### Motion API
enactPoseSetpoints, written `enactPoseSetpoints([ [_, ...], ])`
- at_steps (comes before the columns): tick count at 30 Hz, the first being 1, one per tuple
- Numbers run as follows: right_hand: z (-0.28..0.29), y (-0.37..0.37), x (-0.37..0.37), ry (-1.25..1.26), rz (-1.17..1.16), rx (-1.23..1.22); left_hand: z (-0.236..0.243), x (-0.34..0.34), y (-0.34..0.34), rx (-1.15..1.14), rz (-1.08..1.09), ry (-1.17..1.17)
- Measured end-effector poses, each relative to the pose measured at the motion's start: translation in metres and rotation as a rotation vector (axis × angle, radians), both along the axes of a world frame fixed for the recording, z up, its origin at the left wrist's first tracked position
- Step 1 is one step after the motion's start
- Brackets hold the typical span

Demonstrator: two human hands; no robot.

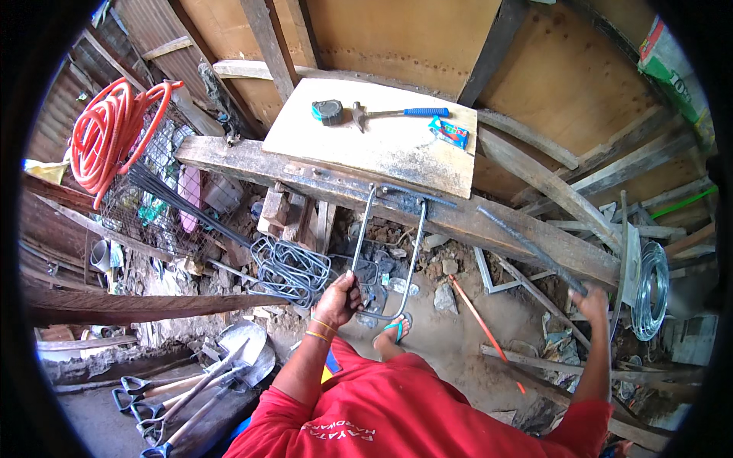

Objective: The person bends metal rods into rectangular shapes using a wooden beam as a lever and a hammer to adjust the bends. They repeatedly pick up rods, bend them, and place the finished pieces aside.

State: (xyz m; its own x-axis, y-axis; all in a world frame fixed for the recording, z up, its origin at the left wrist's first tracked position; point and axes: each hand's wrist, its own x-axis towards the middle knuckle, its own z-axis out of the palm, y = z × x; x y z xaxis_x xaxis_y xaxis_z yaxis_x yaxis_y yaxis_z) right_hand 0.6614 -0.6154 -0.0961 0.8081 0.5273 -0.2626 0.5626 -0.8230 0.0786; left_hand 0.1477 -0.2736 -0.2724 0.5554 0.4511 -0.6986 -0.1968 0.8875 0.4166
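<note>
My left hand (340, 301) is closed round a U-shaped steel bar (413, 259), whose upper ends lie at the bending fittings (395, 191) on a long timber beam (534, 237). My right hand (590, 304), off to the right, grips the lower end of a long dark metal bar (544, 257), which slants up and left across the beam. A board (305, 137) behind the fittings carries a tape measure (328, 112), a blue-handled hammer (416, 112) and a small blue packet (449, 132). A pile of bent steel loops (286, 271) lies left of my left hand.
An orange hose (107, 141) hangs at the left by a wire basket. Shovels (244, 347) lie lower left, a wire coil (650, 290) hangs at the right, and timber offcuts, rubble and an orange rod (481, 324) lie below the beam. Plywood walls (397, 38) stand behind.
</note>
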Motion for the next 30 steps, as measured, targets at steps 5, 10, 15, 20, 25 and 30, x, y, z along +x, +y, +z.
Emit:
enactPoseSetpoints([
  [5,-0.06,-0.044,-0.049,0.353,-0.082,0.378,0.002,-0.009,0.014,0.0,-0.116,0.052],
  [10,-0.084,-0.04,-0.06,0.241,-0.022,0.361,0.002,-0.009,0.03,-0.026,-0.105,0.186],
  [15,-0.065,-0.024,-0.045,0.117,0.027,0.321,0.007,-0.006,0.028,-0.01,-0.099,0.216],
  [20,-0.045,-0.001,-0.034,0.119,0.015,0.26,0.013,0.0,0.017,0.009,-0.069,0.259],
  [25,-0.039,0.013,-0.026,0.121,0.013,0.208,0.014,0.001,0.014,0.133,-0.027,0.262],
  [30,-0.038,0.018,-0.02,0.099,0.054,0.229,0.018,-0.003,0.023,0.109,-0.083,0.268],
])
